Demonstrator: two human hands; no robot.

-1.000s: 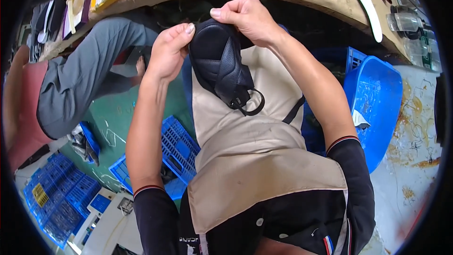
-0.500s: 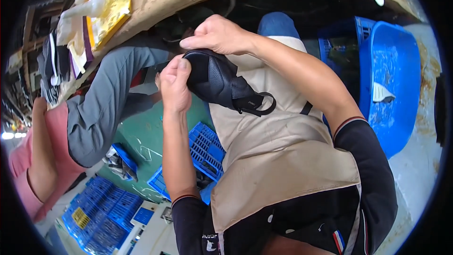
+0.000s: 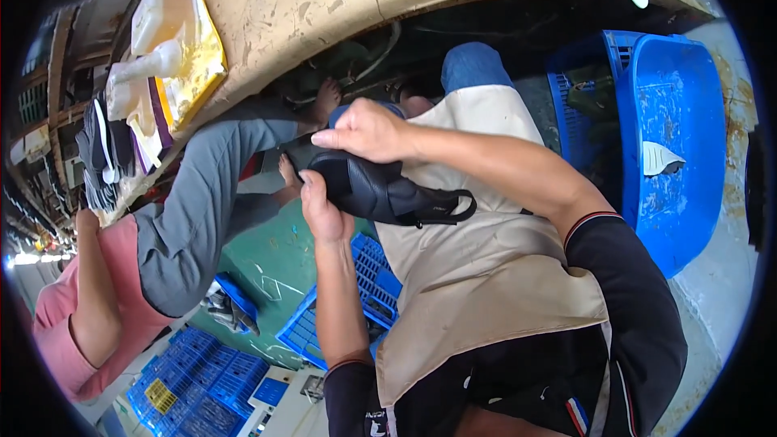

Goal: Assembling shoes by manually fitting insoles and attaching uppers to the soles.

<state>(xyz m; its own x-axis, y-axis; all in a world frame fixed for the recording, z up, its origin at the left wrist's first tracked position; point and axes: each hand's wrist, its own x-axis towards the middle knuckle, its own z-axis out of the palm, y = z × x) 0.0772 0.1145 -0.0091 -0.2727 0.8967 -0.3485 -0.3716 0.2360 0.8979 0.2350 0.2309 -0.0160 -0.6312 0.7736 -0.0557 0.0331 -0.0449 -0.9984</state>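
Over my apron-covered lap I hold a black leather shoe upper (image 3: 374, 191) with a looped strap at its right end. My left hand (image 3: 326, 214) grips its lower left edge, thumb up along the side and fingers hidden behind. Curled over the top left edge is my right hand (image 3: 368, 131), its thumb pointing left and the other fingers closed. The beige apron (image 3: 486, 275) lies under the strap end. What the right fingertips press on is hidden.
A beige worktable (image 3: 316, 0) runs along the far side, with a glue-smeared yellow tray (image 3: 212, 57) on it. A blue bin (image 3: 676, 154) stands at right. Blue crates (image 3: 198, 384) sit at lower left. A co-worker in grey trousers (image 3: 190, 202) sits close at left.
My right hand has come down onto the shoe upper's top edge. My left hand sits lower and further right, and the upper has shifted down slightly. The whole view has also moved a little.
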